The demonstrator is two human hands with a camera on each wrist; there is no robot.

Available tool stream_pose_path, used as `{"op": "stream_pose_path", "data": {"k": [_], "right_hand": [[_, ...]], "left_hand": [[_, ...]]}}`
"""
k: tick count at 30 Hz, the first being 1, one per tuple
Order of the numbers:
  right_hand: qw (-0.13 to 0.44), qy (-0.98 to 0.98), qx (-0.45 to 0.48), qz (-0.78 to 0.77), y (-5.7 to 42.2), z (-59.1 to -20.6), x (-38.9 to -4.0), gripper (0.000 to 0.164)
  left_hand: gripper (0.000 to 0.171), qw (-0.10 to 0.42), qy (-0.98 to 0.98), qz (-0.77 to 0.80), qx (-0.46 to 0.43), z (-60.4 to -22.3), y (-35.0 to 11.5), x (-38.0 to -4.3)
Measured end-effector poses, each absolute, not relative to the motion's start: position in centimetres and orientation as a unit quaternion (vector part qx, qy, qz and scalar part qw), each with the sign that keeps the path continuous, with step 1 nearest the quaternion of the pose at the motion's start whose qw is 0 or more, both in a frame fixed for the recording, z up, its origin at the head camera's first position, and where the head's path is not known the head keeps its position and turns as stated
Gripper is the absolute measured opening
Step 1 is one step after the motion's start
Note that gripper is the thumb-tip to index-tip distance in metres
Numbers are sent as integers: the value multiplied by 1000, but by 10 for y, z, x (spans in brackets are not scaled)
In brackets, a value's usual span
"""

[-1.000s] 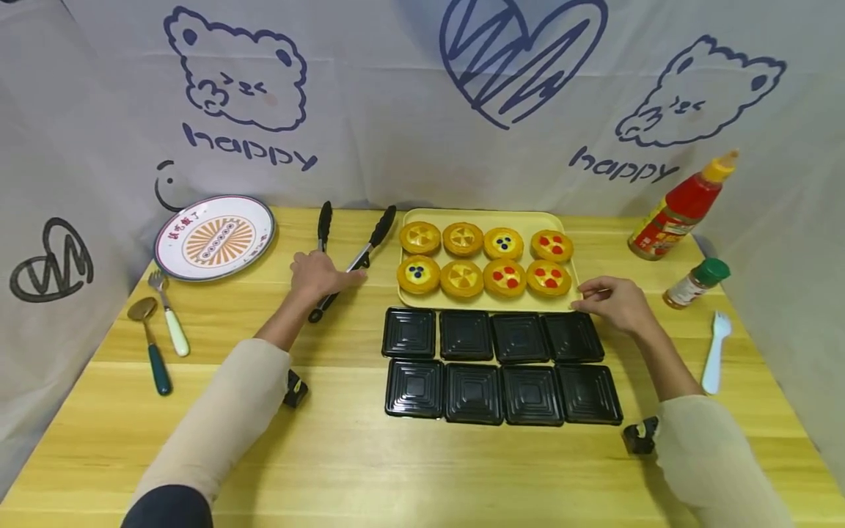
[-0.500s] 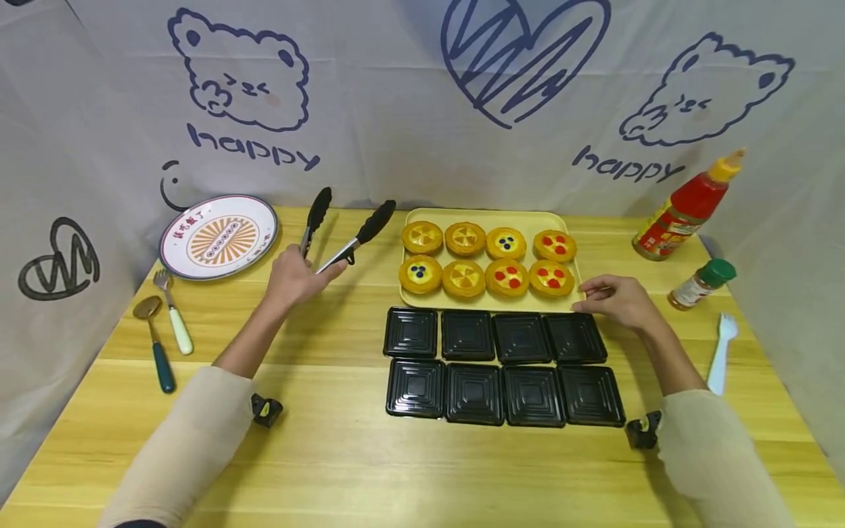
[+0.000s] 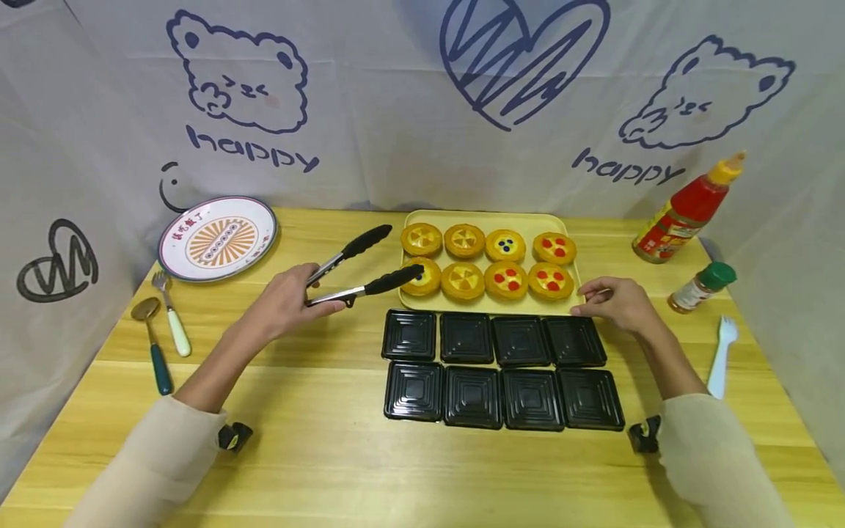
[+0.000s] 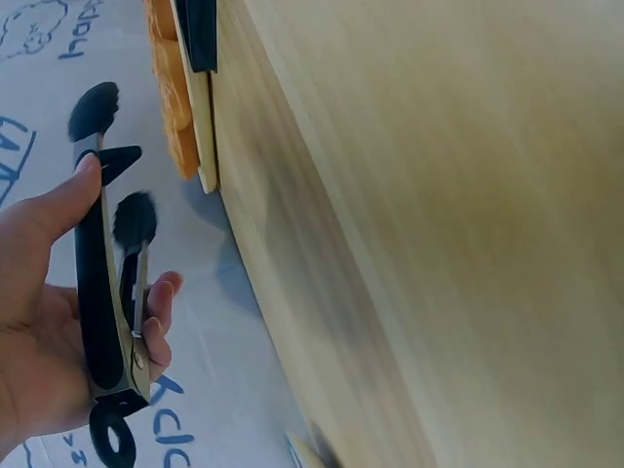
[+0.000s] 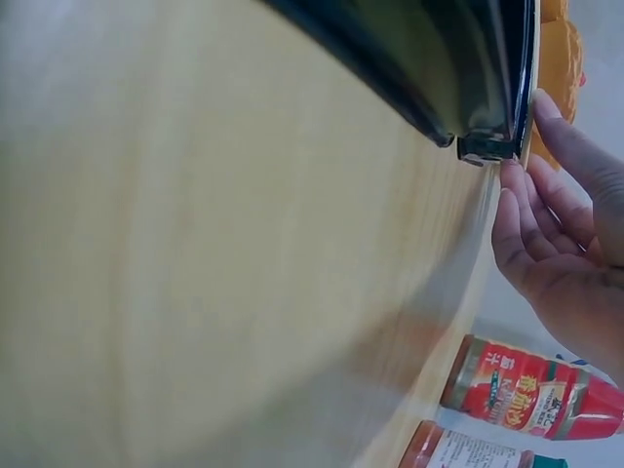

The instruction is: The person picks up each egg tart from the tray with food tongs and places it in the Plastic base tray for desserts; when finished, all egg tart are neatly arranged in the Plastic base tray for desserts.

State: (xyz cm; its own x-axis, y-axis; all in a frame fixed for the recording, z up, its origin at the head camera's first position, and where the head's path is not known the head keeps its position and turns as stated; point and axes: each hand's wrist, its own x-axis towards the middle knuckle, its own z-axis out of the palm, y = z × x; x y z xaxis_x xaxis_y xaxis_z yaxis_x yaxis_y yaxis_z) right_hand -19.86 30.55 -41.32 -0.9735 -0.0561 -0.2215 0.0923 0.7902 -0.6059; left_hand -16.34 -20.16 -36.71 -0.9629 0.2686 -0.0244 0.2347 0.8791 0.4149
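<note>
My left hand grips a pair of kitchen tongs with black tips, raised above the table and pointing right. Their two arms stand spread apart. In the left wrist view, the thumb lies along one arm of the tongs and the fingers curl round the other. The lower tip overlaps a blueberry-topped tart in the head view. At the front right corner of the cream tray, my right hand pinches the rim between thumb and fingers. Egg tarts with yellow, red or blue toppings sit in two rows on it.
Black square plastic trays lie in two rows before the tray. A plate, a fork and a spoon are at left. A ketchup bottle, a spice jar and a pale blue fork stand or lie at right.
My left hand has picked the tongs up off the table, drawn back leftward and swung their tips round to the right, towards the tarts. The right hand has stayed at the tray corner.
</note>
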Motion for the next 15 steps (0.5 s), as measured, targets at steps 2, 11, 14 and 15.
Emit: {"op": "stream_pose_path", "data": {"k": [2,11,14,15], "right_hand": [[113,941,7,-319,305,-412,-199,50],[110,944,1,-312,304,-411,-199,48],[112,943,5,-312,305,-411,-199,48],[113,944,5,-311,305,-412,-198,49]], "left_hand": [[67,45,969,195,148,-368,-199,-162],[70,53,975,135,168,-366,-186,-165],[70,50,977,126,167,-365,-184,-167],[70,48,977,123,167,-365,-184,-167]]}}
